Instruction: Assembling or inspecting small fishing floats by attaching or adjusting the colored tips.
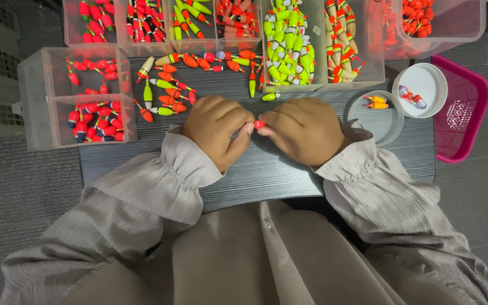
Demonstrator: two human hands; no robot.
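Looking down through the head camera, I see both hands curled nearly closed over the dark board (266, 169), knuckles up. The left hand (217, 127) and the right hand (306, 129) meet at their tips, and between them they pinch a small red float piece (260, 124); thumb and forefinger of each side press on it, with the other fingers tucked under. The piece sits right at the meeting point, just above the board's middle.

Beyond the knuckles lies a loose scatter of floats (168, 90), orange, red and yellow-green, touching the board. Past those stands a row of clear bins (312, 68) packed with more floats, and a clear two-compartment box (40, 96) sits to the left. To the right I make out two round white lids (430, 79) holding a few pieces, beside a pink basket (470, 113). Grey sleeves (159, 175) cover both wrists.
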